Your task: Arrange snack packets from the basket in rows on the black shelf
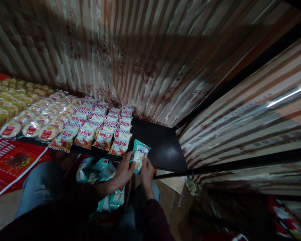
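Observation:
Both my hands hold one small teal and white snack bag (141,152) upright at the front edge of the black shelf (163,144). My left hand (124,169) grips its left side, and my right hand (147,172) pinches its lower right. Just left of it, several white and orange snack bags (120,142) with striped tops stand in rows on the shelf. Below my left arm, more teal snack bags (104,167) lie in a container between my legs; my arm hides part of them.
Farther left on the shelf are rows of round wrapped snacks (32,129) and yellow packs (0,110). A red bag with a white edge (17,164) is at the left. Striped plastic sheeting (140,60) hangs behind, and dark metal bars (215,97) frame the right side.

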A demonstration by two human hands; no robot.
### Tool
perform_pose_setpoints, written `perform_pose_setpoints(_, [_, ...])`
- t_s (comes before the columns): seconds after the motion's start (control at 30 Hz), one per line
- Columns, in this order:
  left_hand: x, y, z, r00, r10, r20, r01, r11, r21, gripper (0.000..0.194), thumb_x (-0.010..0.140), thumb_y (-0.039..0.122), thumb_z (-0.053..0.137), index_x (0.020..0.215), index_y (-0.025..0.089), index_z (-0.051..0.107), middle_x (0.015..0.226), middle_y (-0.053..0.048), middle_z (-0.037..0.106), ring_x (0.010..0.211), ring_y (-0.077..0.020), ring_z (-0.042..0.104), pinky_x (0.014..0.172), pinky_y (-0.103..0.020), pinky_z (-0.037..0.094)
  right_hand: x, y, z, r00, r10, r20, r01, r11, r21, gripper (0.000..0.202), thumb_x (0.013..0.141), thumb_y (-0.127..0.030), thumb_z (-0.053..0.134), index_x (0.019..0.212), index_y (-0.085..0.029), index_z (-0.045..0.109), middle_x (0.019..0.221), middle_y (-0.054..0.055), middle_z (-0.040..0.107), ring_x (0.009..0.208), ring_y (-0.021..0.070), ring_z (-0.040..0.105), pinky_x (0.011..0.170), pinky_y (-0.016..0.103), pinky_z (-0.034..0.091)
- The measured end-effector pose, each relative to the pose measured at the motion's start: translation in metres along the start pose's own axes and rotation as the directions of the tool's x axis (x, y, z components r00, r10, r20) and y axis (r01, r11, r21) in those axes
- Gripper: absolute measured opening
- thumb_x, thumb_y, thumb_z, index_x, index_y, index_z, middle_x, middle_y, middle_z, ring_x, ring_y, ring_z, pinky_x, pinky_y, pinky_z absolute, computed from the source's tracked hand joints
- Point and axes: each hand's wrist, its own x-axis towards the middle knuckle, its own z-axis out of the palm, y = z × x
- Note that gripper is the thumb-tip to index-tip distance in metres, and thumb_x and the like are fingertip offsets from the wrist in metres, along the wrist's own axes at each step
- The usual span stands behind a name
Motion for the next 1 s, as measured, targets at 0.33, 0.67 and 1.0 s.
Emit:
perform_pose_setpoints(0.33, [0.027, -0.002, 0.012, 0.996, 0.089, 0.017, -0.091, 0.992, 0.084, 0.05, 0.085, 0.02, 0.037, 0.135, 0.016, 0.042, 0.136, -0.012, 0.048, 0.128, -0.021, 0.043, 0.11, -0.041, 0.035, 0.033, -0.004, 0.001, 0.996, -0.064, 0.056, 0.065, 0.998, -0.004, 0.05, 0.084, -0.062, 0.038, 0.088, -0.018, 0.062, 0.074, 0.004, 0.068, 0.064, 0.0171, 0.057, 0.059, 0.026, 0.044])
perform_pose_setpoints(0.67, [0.058, -0.003, 0.033, 1.0, -0.004, -0.015, 0.007, 0.979, 0.202, 0.054, 0.084, 0.014, 0.037, 0.138, 0.013, 0.039, 0.143, -0.013, 0.041, 0.134, -0.0224, 0.037, 0.111, -0.039, 0.031, 0.059, -0.001, 0.001, 0.994, -0.091, 0.055, 0.09, 0.996, 0.018, 0.061, 0.082, -0.057, 0.048, 0.127, -0.016, 0.052, 0.112, 0.011, 0.067, 0.098, 0.0217, 0.062, 0.085, 0.03, 0.045])
perform_pose_setpoints(1.0, [0.085, 0.003, 0.043, 0.998, -0.058, -0.013, 0.059, 0.957, 0.283, 0.064, 0.078, 0.008, 0.04, 0.141, 0.006, 0.031, 0.152, -0.018, 0.026, 0.14, -0.0255, 0.025, 0.115, -0.04, 0.023, 0.101, -0.002, 0.011, 0.993, -0.112, 0.031, 0.11, 0.992, 0.056, 0.06, 0.076, -0.053, 0.053, 0.122, -0.015, 0.055, 0.112, 0.012, 0.066, 0.098, 0.0224, 0.062, 0.087, 0.033, 0.046])
